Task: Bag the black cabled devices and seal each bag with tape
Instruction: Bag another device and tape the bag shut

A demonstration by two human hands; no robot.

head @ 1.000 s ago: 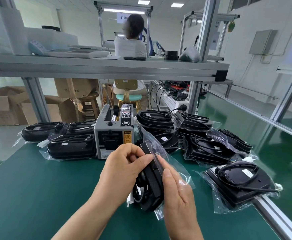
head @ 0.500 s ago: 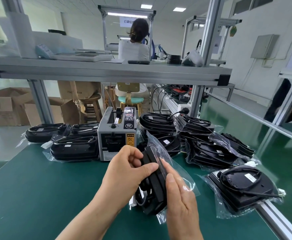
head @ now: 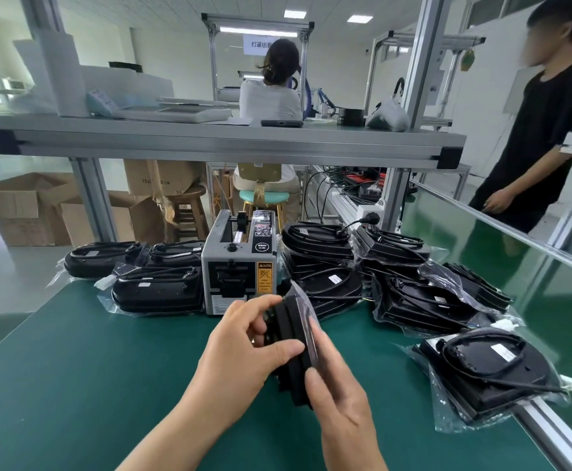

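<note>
A black cabled device (head: 291, 334) stands on edge above the green table (head: 73, 385), partly inside a clear plastic bag (head: 306, 311). My left hand (head: 240, 345) grips the device's left side, thumb across its front. My right hand (head: 339, 399) holds the bag and device from the right, fingers curled round the film. The grey tape dispenser (head: 240, 266) stands just behind the hands. Bagged devices (head: 155, 294) lie to its left. More bagged devices (head: 413, 290) are piled to its right, and one bagged device (head: 488, 368) lies near the table's right edge.
An aluminium shelf beam (head: 226, 144) crosses overhead. A person in black (head: 546, 137) stands at the right beyond the conveyor rail (head: 515, 229). Another person (head: 271, 96) sits facing away behind the shelf. Cardboard boxes (head: 23, 209) and a wooden stool (head: 189, 205) stand at the back left.
The loose bag film that stuck out to the right now lies flat against the device. The camera has tilted up, and a person in black has come into view at the right.
</note>
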